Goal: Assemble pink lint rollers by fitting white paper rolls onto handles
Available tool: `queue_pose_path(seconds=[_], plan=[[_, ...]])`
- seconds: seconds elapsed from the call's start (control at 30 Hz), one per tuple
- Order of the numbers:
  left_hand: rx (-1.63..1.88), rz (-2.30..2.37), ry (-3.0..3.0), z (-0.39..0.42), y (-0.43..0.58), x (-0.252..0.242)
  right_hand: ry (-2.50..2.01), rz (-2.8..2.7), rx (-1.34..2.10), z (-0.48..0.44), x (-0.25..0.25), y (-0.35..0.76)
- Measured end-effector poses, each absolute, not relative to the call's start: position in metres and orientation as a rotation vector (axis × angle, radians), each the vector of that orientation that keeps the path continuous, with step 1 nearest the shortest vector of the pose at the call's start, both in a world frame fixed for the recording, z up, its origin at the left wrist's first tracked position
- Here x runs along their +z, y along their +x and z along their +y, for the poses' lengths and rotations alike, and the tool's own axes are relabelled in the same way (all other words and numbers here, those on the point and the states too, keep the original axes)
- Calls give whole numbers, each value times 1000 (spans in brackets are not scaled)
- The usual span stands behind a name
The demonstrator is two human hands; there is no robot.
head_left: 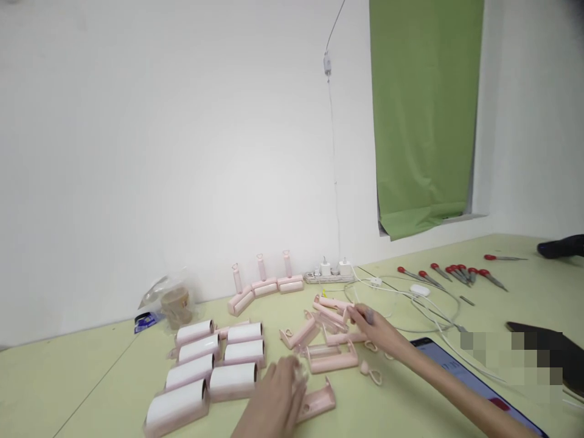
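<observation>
right hand (370, 321) pinches the far holder (329, 312), prob light stiff plastic, grab mid-bar imo, can't tell if left hand (280, 380) grips anything

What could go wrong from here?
1. The right forearm crosses close over the edge of the phone; a low sweep might knock or shift it.
2. The left hand is right beside the nearest white roll, so a sideways bump could push that roll out of its row.
3. A small pink loop piece lies loose below the right hand and might get brushed away.
</observation>
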State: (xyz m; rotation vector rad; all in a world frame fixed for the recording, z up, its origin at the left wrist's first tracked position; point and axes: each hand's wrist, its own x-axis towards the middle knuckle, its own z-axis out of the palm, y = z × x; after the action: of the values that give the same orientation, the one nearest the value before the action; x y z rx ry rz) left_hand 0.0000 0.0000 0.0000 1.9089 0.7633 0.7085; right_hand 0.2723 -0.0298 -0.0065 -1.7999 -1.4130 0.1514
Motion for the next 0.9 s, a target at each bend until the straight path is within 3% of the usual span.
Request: queue_pose_path(seconds=[0.1,0.23,0.5,0.7,0.9], plan=[[522,704,2532,25,44,-2,-1873,-1359,160,10,-6,285],[319,711,2680,32,67,-22,-1973,-1322,197,38,-16,289],[569,697,2671,26,48,-47,-1873,-1348,145,42,-13,289],[383,802,2814,39,45,-88,-1746,-1589,150,35,15,286],[686,887,2886,40,89,-82,-1743,-2044,173,77,43,209]])
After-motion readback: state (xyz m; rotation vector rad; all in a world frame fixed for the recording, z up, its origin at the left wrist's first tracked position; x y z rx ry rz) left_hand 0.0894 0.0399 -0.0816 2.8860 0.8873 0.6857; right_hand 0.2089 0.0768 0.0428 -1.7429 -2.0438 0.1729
